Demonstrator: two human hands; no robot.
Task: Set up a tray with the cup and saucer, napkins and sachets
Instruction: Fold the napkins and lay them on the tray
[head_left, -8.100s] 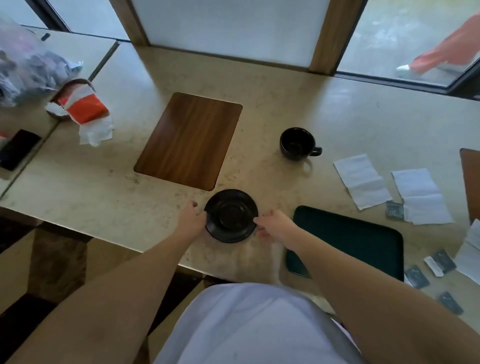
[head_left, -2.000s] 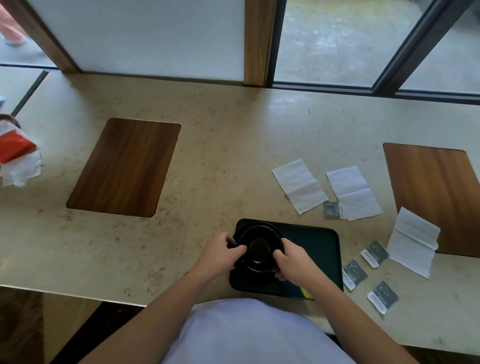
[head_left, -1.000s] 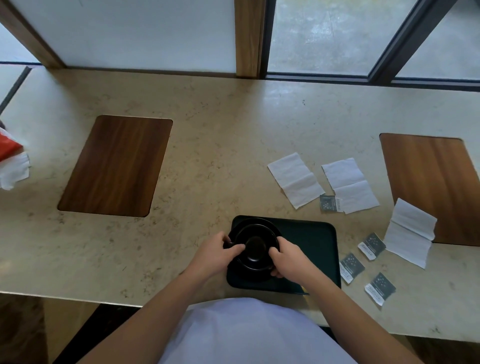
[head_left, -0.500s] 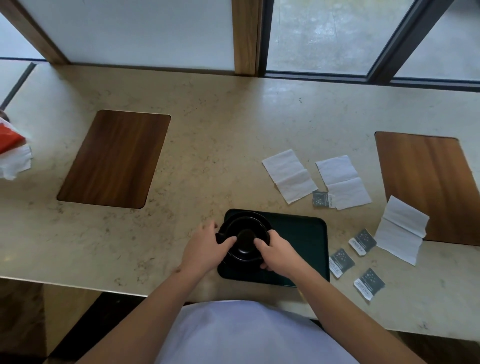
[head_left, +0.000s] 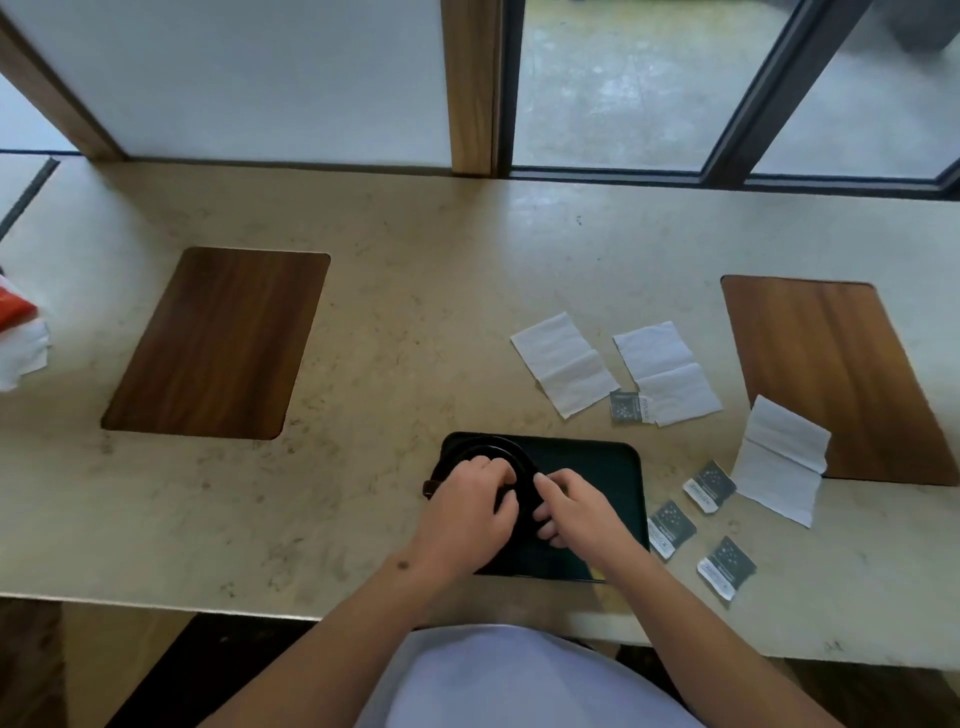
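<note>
Both hands, left hand (head_left: 470, 512) and right hand (head_left: 579, 512), curl around the black cup (head_left: 501, 499) on the saucer (head_left: 483, 449) at the tray's (head_left: 597, 467) nine o'clock end.

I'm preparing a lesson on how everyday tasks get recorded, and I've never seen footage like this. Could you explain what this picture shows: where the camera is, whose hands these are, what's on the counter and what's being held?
There is no machine here. A person wears a wide-angle camera on the head, so it looks down at their own arms.

On the stone counter lies a dark tray. At its left end sits a black saucer with the cup on it, mostly hidden by the hands. The left hand covers the cup and curls around it; the right hand holds the saucer's edge.

To the right lie three white napkins and four dark sachets, none on the tray yet. Two wooden panels are also visible.
</note>
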